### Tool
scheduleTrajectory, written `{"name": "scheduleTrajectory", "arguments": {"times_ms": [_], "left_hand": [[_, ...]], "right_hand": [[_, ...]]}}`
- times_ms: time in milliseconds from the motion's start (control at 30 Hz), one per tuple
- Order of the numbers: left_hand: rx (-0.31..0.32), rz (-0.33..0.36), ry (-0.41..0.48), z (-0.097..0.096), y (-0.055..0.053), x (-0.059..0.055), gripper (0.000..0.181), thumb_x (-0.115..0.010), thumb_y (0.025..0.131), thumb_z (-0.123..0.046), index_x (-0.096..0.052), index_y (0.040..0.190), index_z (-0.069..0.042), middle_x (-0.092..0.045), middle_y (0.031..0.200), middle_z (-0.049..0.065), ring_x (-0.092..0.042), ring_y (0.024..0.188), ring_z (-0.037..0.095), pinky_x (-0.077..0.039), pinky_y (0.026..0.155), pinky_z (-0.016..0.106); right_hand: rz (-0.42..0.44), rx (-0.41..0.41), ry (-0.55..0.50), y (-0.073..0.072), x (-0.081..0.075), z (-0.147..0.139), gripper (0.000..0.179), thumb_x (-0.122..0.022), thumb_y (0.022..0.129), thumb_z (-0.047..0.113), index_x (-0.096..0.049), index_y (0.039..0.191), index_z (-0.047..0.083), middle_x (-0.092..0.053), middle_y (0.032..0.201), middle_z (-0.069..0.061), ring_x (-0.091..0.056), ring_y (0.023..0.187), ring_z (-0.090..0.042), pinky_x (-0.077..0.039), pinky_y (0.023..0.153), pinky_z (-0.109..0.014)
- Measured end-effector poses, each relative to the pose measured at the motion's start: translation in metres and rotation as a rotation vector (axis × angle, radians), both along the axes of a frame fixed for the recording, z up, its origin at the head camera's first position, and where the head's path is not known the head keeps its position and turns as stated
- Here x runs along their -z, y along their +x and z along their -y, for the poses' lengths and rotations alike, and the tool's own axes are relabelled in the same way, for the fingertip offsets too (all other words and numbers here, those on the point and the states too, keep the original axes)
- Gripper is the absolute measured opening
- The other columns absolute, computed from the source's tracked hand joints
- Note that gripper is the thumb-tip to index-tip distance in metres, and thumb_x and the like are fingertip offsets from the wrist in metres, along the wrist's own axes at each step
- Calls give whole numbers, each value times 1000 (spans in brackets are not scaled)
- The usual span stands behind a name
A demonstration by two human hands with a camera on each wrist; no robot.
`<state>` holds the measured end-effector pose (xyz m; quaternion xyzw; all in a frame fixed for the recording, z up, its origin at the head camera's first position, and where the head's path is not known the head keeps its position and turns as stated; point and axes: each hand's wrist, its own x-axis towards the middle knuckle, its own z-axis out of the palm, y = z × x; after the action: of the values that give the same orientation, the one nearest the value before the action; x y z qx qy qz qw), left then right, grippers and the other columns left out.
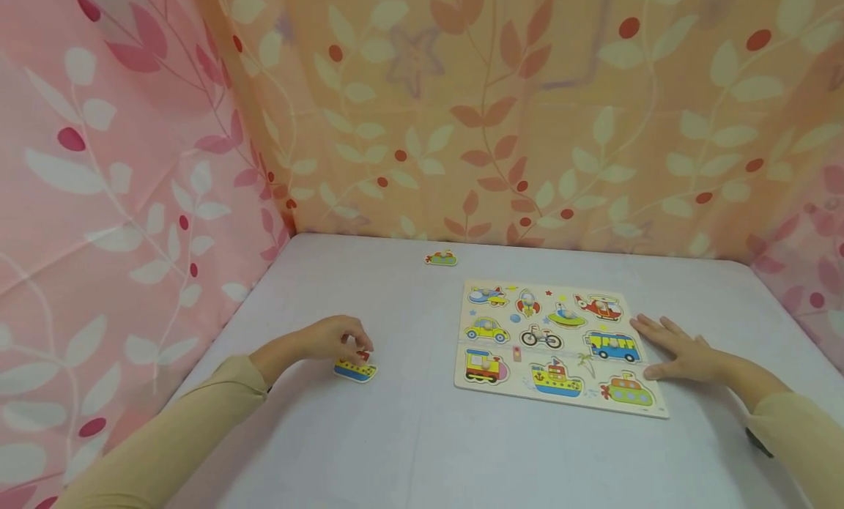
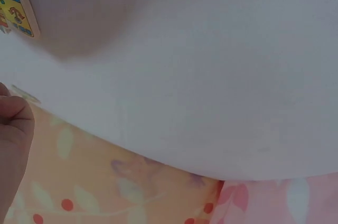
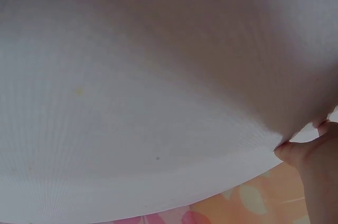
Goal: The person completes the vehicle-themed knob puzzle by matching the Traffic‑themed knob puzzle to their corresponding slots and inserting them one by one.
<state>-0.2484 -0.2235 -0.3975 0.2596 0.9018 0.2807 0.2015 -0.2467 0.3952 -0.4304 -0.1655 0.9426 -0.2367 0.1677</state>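
Note:
In the head view my left hand (image 1: 339, 339) is bent down over a ship puzzle piece (image 1: 356, 370), its fingers curled at the red upper part. Part of that piece shows at the upper left of the left wrist view, the fingertips being cut off there. My right hand (image 1: 686, 359), fingers spread, rests at the right edge of a wooden puzzle board (image 1: 501, 388). The board carries pictures of vehicles, several with knobs. Its printed ship (image 1: 557, 381) and submarine (image 1: 626, 392) are along the near edge. In the right wrist view the right hand (image 3: 319, 155) is at the right side.
A small submarine puzzle piece (image 1: 442, 258) lies near the back edge of the white-covered table (image 1: 409, 436), left of the board. Patterned curtains (image 1: 422, 128) hang behind the table and along its sides.

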Motion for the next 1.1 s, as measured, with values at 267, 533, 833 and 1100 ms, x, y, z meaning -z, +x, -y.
{"name": "scheduleTrajectory", "arguments": {"times_ms": [267, 533, 833, 1100], "left_hand": [[2, 13, 7, 7, 0, 8, 17, -78, 83, -16, -76, 100, -13, -60, 92, -6, -48, 87, 17, -42, 75, 31], [13, -30, 11, 12, 0, 11, 22, -80, 79, -12, -75, 101, -10, -61, 89, -5, -48, 80, 16, -40, 68, 26], [2, -53, -23, 14, -3, 18, 16, -81, 79, -13, -74, 94, -12, -58, 88, -8, -47, 80, 13, -41, 69, 26], [-45, -16, 32, 11, -3, 19, 12, -80, 80, -11, -72, 89, -12, -56, 84, -5, -46, 78, 15, -39, 66, 27]], "right_hand": [[-10, -5, -8, 0, 0, -2, 94, -73, 82, 39, -20, 151, 3, -5, 155, -30, 9, 135, -59, 9, 85, -83], [-13, 0, -2, -1, 3, -3, 94, -73, 82, 38, -20, 151, 4, -5, 155, -30, 9, 135, -59, 8, 86, -83], [-17, 1, -5, -1, 4, -2, 95, -73, 82, 40, -20, 152, 4, -6, 155, -30, 9, 135, -59, 9, 86, -83], [-21, 10, -9, 0, 4, -3, 96, -74, 81, 40, -19, 153, 7, -5, 156, -28, 9, 136, -58, 10, 86, -82]]}}
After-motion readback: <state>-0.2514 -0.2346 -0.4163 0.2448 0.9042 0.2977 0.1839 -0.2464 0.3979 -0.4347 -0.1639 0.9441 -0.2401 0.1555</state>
